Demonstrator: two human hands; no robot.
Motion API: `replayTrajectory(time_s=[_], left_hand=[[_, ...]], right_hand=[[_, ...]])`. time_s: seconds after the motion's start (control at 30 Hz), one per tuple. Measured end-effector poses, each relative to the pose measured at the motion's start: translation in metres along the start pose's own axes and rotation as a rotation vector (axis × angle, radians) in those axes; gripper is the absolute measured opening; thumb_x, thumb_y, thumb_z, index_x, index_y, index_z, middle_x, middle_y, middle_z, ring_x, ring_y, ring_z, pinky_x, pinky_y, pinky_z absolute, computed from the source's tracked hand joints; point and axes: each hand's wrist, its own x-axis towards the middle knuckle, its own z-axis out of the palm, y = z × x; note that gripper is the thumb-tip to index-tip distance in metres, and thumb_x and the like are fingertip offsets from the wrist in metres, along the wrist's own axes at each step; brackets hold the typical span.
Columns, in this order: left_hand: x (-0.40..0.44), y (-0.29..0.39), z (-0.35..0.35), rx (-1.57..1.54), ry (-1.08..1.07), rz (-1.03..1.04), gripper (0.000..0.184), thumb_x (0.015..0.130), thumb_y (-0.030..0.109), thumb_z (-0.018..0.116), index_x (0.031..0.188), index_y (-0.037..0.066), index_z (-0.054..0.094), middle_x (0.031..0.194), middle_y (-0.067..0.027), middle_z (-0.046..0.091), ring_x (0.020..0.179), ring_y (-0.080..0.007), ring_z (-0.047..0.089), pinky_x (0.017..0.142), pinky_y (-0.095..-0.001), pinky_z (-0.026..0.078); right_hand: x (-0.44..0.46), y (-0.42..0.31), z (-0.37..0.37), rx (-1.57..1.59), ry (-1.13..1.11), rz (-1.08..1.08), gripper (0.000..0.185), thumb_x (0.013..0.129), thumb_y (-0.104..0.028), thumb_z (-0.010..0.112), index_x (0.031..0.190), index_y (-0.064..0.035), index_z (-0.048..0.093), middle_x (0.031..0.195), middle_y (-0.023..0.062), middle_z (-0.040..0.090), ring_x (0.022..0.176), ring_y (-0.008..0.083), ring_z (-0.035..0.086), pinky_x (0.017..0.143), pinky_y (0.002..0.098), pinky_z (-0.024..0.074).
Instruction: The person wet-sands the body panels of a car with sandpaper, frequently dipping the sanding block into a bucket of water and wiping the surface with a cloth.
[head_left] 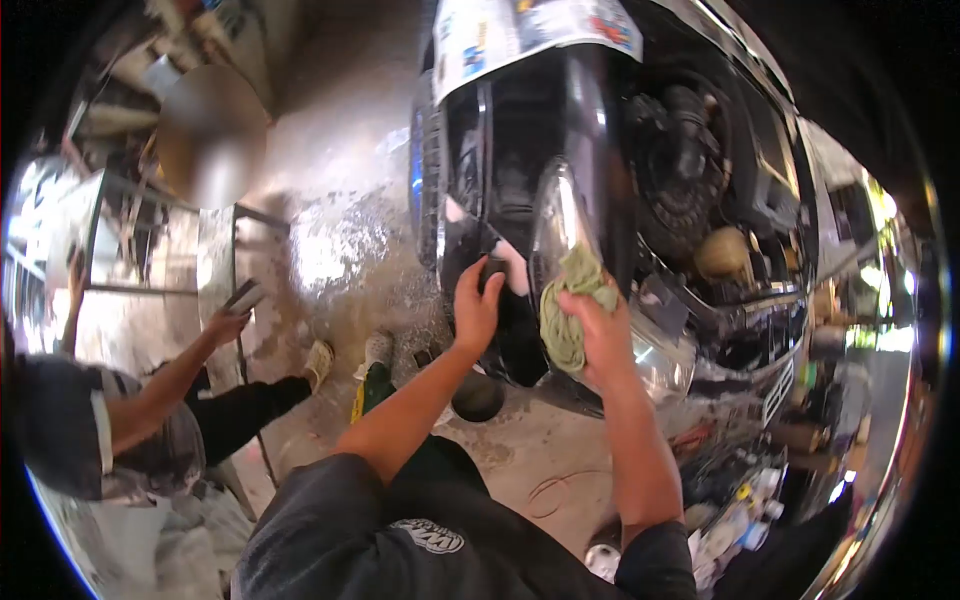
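Note:
My right hand (600, 335) is closed round a crumpled green cloth (565, 320), pressed against the clear headlight (563, 215) at the front corner of a black car. My left hand (476, 308) is at the side of the black front fender (510, 150), beside a pale pinkish bare patch (512, 266). Its thumb and fingers curve around a small dark object (494, 268), whose kind I cannot make out. White printed paper (535, 35) covers the panel farther back.
To the left, another person (110, 425) sits with a flat object (243, 296) in one hand, near a metal frame (165, 290). The engine bay (690, 170) is open on the right. A black round container (478, 397) stands below the bumper. Bottles and clutter (740, 520) lie at lower right.

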Motion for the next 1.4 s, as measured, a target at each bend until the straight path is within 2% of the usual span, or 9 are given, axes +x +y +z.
replayTrajectory(time_s=[0.3, 0.6, 0.7, 0.8, 0.83, 0.97, 1.1, 1.27, 1.4], left_hand=[[-0.013, -0.007, 0.011, 0.153, 0.049, 0.179, 0.045, 0.096, 0.021, 0.072, 0.135, 0.001, 0.064, 0.144, -0.0217, 0.057, 0.13, -0.0409, 0.052, 0.113, -0.0452, 0.04], [-0.026, -0.001, 0.013, 0.213, 0.045, 0.114, 0.047, 0.096, 0.02, 0.073, 0.138, 0.003, 0.064, 0.144, -0.0236, 0.058, 0.131, -0.0403, 0.053, 0.113, -0.0458, 0.04], [0.011, 0.005, 0.014, 0.205, 0.133, 0.089, 0.044, 0.098, 0.02, 0.07, 0.138, 0.002, 0.064, 0.144, -0.025, 0.057, 0.13, -0.0417, 0.054, 0.113, -0.0465, 0.04], [-0.03, 0.006, 0.019, 0.235, 0.109, 0.056, 0.044, 0.099, 0.021, 0.068, 0.138, 0.001, 0.063, 0.143, -0.0247, 0.058, 0.13, -0.0415, 0.054, 0.114, -0.0464, 0.039], [-0.045, 0.007, 0.018, 0.264, 0.085, 0.017, 0.043, 0.099, 0.021, 0.069, 0.138, 0.001, 0.063, 0.141, -0.025, 0.059, 0.13, -0.0417, 0.054, 0.114, -0.0464, 0.039], [0.0, -0.004, 0.017, 0.225, 0.138, 0.082, 0.042, 0.099, 0.021, 0.068, 0.137, 0.002, 0.063, 0.142, -0.0255, 0.057, 0.131, -0.0414, 0.052, 0.113, -0.0455, 0.039], [-0.017, 0.003, 0.014, 0.285, 0.084, 0.088, 0.043, 0.099, 0.02, 0.068, 0.137, 0.002, 0.063, 0.144, -0.0222, 0.057, 0.131, -0.0413, 0.052, 0.112, -0.046, 0.041], [-0.003, 0.002, 0.006, 0.252, 0.044, 0.18, 0.043, 0.097, 0.02, 0.07, 0.136, 0.002, 0.063, 0.142, -0.0209, 0.058, 0.128, -0.0428, 0.053, 0.11, -0.0478, 0.042], [-0.016, 0.008, 0.01, 0.244, 0.037, 0.088, 0.044, 0.098, 0.018, 0.069, 0.139, 0.001, 0.062, 0.144, -0.0234, 0.057, 0.131, -0.0418, 0.052, 0.114, -0.0468, 0.038]], right_hand=[[0.096, -0.041, 0.03, -0.213, -0.266, -0.18, 0.034, 0.089, -0.013, 0.07, 0.121, -0.0012, 0.066, 0.1, 0.002, 0.068, 0.087, 0.0112, 0.065, 0.079, 0.0265, 0.0525], [0.114, -0.044, 0.029, -0.282, -0.305, -0.35, 0.034, 0.09, -0.01, 0.067, 0.123, 0.001, 0.066, 0.103, 0.0038, 0.069, 0.092, 0.0109, 0.064, 0.086, 0.0265, 0.0504], [0.117, -0.043, 0.027, -0.338, -0.328, -0.402, 0.033, 0.091, -0.01, 0.067, 0.122, 0.0015, 0.066, 0.103, 0.0046, 0.07, 0.092, 0.0115, 0.065, 0.085, 0.0271, 0.0514], [0.112, -0.051, 0.032, -0.177, -0.205, -0.341, 0.031, 0.092, -0.011, 0.067, 0.12, 0.001, 0.066, 0.102, 0.0058, 0.07, 0.09, 0.0133, 0.067, 0.083, 0.0289, 0.0537], [0.12, -0.051, 0.023, -0.157, -0.202, -0.35, 0.032, 0.096, -0.015, 0.064, 0.122, 0.0041, 0.068, 0.109, 0.0106, 0.073, 0.097, 0.0201, 0.072, 0.082, 0.0337, 0.0598], [0.122, -0.047, 0.01, -0.131, -0.183, -0.307, 0.033, 0.096, -0.015, 0.064, 0.12, 0.0061, 0.069, 0.109, 0.0127, 0.073, 0.096, 0.0207, 0.072, 0.083, 0.0345, 0.0597], [0.113, -0.051, 0.016, -0.174, -0.256, -0.265, 0.035, 0.09, -0.013, 0.071, 0.12, 0.0034, 0.067, 0.103, 0.0064, 0.071, 0.094, 0.013, 0.067, 0.089, 0.0277, 0.0515], [0.112, -0.05, 0.034, -0.321, -0.268, -0.302, 0.034, 0.089, -0.013, 0.072, 0.119, 0.0029, 0.069, 0.1, 0.0038, 0.071, 0.093, 0.011, 0.066, 0.087, 0.026, 0.0506], [0.112, -0.052, 0.037, -0.345, -0.28, -0.299, 0.037, 0.088, -0.012, 0.072, 0.122, 0.0034, 0.067, 0.1, 0.0036, 0.071, 0.092, 0.0102, 0.066, 0.086, 0.0253, 0.0512]])
